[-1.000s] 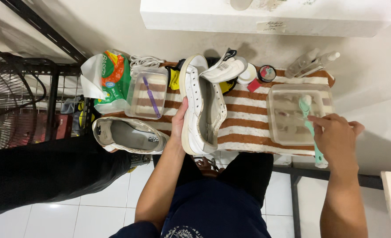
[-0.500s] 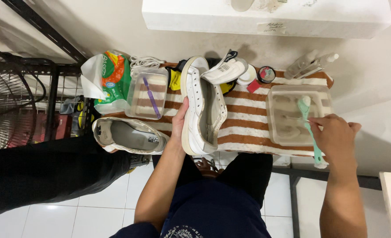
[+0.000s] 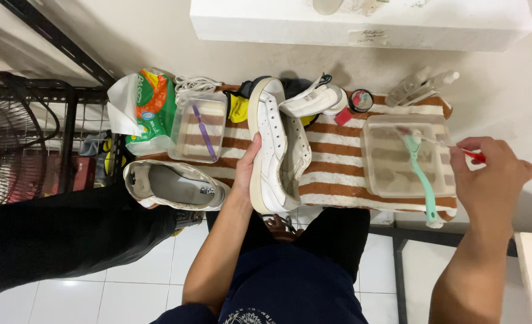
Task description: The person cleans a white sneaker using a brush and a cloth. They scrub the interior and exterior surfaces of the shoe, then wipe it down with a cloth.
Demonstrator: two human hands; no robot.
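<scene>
My left hand [image 3: 248,165] grips a white sneaker [image 3: 275,144] by its sole edge, the shoe tilted on its side on a brown-and-white striped towel [image 3: 338,162]. My right hand [image 3: 491,177] pinches a thin red-handled brush [image 3: 443,143] whose head reaches into a clear tub of water [image 3: 386,174]. A mint-green brush [image 3: 420,174] lies in that tub with its handle over the near rim, not touched by either hand.
A second sneaker [image 3: 173,186] lies left of my hand. Behind it are a clear tub with a purple brush [image 3: 197,129], a green wipes pack [image 3: 152,105], a round tin [image 3: 360,100] and spray bottles [image 3: 425,87]. A black-trousered leg [image 3: 56,240] crosses the left.
My right hand has let go of the green brush, which now rests in the tub, and has moved right and up holding the red-handled brush. The left hand and sneaker stay put.
</scene>
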